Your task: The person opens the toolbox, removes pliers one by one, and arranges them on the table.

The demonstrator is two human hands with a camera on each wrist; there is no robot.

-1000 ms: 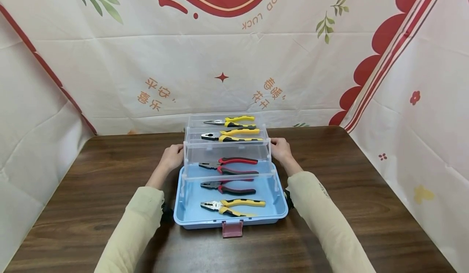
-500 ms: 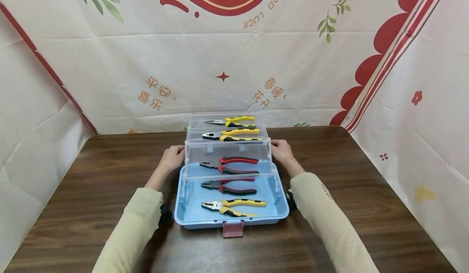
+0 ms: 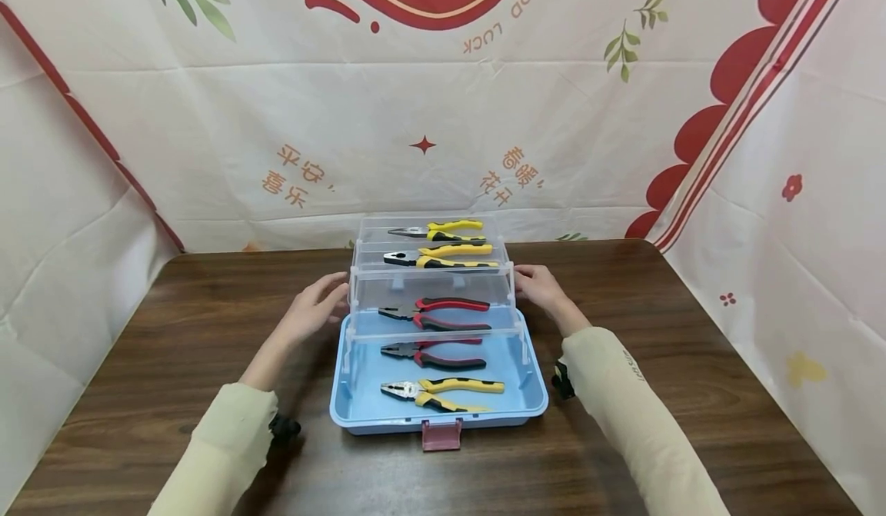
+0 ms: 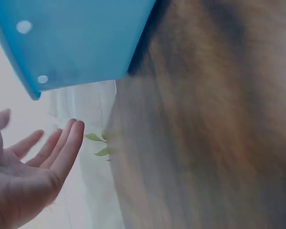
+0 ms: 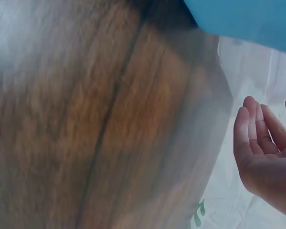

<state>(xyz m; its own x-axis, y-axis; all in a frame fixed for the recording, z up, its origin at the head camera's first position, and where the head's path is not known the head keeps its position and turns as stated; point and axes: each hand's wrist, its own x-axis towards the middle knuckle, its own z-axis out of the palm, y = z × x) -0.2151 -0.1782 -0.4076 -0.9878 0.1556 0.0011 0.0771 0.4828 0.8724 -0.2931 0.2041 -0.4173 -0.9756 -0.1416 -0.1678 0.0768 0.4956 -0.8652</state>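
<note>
A light blue toolbox (image 3: 374, 427) stands with its clear stepped trays (image 3: 388, 287) raised and spread out. In its base lie yellow-black pliers (image 3: 460, 384) and red-black pliers (image 3: 450, 362). Another red-black pair (image 3: 453, 303) is in the lower clear tray. Higher up are yellow-black combination pliers (image 3: 457, 251) and long-nose pliers (image 3: 453, 225). To the left of the trays is my left hand (image 3: 311, 310), fingers extended and holding nothing; the left wrist view shows it apart from the blue wall (image 4: 86, 43). My right hand (image 3: 543, 289), loosely bent and without a grip, is at the right side.
A pink latch (image 3: 441, 436) hangs at the toolbox's front. The brown wooden table (image 3: 187, 331) extends on both sides. Behind it hangs a white printed cloth (image 3: 388, 101), close to the rear trays.
My left hand has come away from the toolbox's side, moving left and toward me, its fingers spreading. The right hand has shifted slightly right. The toolbox and pliers stay as they were.
</note>
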